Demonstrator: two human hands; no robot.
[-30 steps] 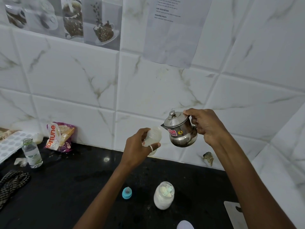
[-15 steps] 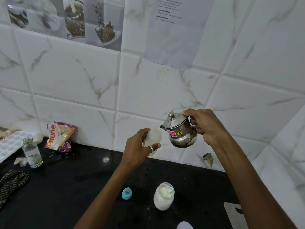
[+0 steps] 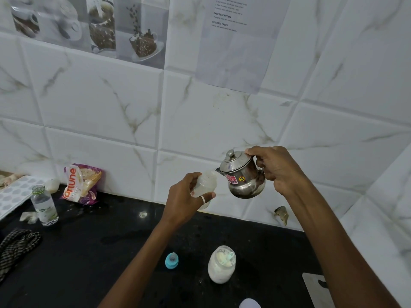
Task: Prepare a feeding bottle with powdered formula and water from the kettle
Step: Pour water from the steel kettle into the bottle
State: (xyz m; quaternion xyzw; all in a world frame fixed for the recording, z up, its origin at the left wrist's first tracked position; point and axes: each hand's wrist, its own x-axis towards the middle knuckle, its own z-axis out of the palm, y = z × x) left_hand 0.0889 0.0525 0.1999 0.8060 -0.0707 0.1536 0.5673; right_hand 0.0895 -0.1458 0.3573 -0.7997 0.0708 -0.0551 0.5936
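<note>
My left hand [image 3: 186, 197] grips a small clear feeding bottle [image 3: 206, 184], raised above the black counter and tilted to the right. My right hand [image 3: 277, 167] holds the handle of a small steel kettle [image 3: 242, 176] with a lid and a red sticker. The kettle leans left, its spout right at the bottle's open mouth. Below on the counter stand an open jar of white formula powder [image 3: 221, 264] with a scoop inside and the bottle's blue teat cap [image 3: 171, 260].
The black counter [image 3: 89, 241] meets a white tiled wall. At the left are a clear plastic bottle [image 3: 43, 205], a Fortune packet [image 3: 81, 184], a white tray [image 3: 13, 194] and a striped cloth [image 3: 15, 245]. A grey board [image 3: 315, 287] lies at the right.
Both hands, the bottle and the kettle have held nearly the same place. The kettle stays tipped with its spout at the bottle's mouth.
</note>
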